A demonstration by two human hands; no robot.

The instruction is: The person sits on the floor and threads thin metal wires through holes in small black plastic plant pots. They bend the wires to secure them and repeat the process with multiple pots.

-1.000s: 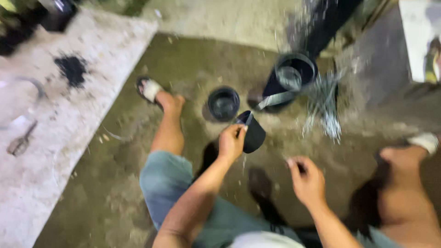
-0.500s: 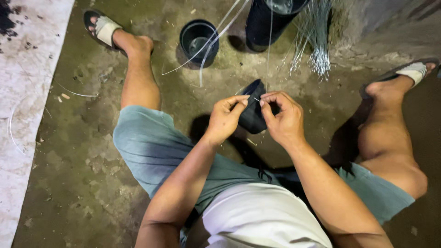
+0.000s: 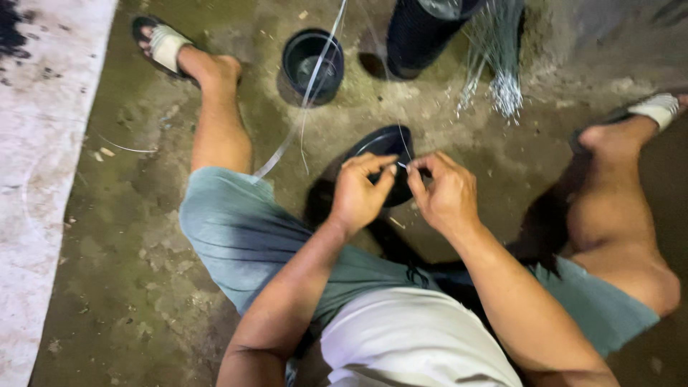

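Note:
I sit on a concrete floor with my legs spread. My left hand (image 3: 362,192) holds a small black plastic pot (image 3: 385,147) by its rim, tilted on its side above the floor. My right hand (image 3: 446,192) pinches a thin wire (image 3: 398,165) at the pot's rim, fingertips almost touching those of the left hand. A long clear strip (image 3: 309,93) runs from near my left knee up past the top edge.
A second black pot (image 3: 312,64) stands upright on the floor ahead. A taller black container (image 3: 423,36) is behind it, with a bundle of thin silver wires (image 3: 498,68) beside it. A pale slab (image 3: 50,179) borders the left.
A second ago only my left hand held the pot while the right was apart and empty. Both hands came together at the pot's rim, and the view tilted down toward my lap.

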